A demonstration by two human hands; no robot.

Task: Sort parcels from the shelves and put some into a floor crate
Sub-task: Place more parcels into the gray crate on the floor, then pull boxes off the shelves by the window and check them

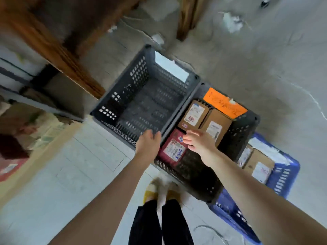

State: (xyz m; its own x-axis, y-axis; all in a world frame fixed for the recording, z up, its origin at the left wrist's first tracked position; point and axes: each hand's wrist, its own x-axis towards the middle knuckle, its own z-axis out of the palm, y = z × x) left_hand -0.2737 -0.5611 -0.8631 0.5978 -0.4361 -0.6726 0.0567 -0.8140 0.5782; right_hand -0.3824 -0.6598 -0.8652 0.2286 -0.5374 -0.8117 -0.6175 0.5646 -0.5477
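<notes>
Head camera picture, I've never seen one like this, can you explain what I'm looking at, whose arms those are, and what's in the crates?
There is no machine here. A person wears a wide-angle camera on the head, so you look down along their own bare arms to the floor; the lens bends the edges. Their legs and slippers show at the bottom.

Three crates stand on the floor. The left grey crate looks empty. The middle dark crate, with an orange label at its far end, holds two brown cardboard parcels and a red parcel. A blue crate on the right holds more boxes.

The left hand rests at the crate rim. The right hand reaches over the red parcel with fingers spread; neither hand has a grip on anything. Shelves blur past on the left.
</notes>
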